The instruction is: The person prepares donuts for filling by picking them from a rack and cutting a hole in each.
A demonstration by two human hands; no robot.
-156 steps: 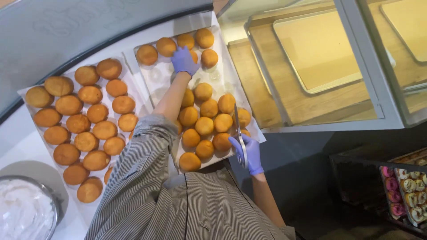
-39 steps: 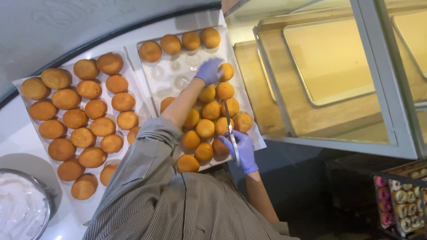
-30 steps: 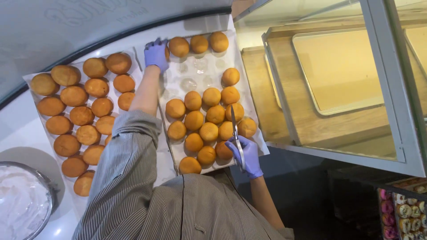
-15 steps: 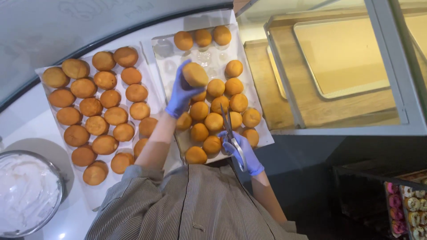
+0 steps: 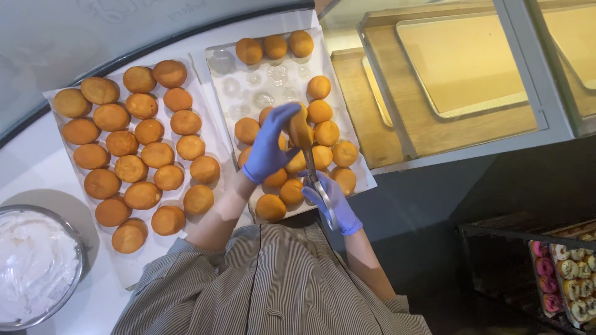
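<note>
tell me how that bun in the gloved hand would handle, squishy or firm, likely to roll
The bun is probably light and soft: the left hand wraps it with just its fingers while the right hand brings scissors to it. Its domed top suggests it could roll if set on edge. The golden crust looks dry, so likely not slippery.

White counter beside a glass display case.
The counter (image 5: 37, 180) filled nine o'clock; at one o'clock the glass case (image 5: 528, 68) held wooden shelves (image 5: 354, 105) with pale trays (image 5: 459, 62), and a dark floor (image 5: 447, 205) lay at four.
</note>
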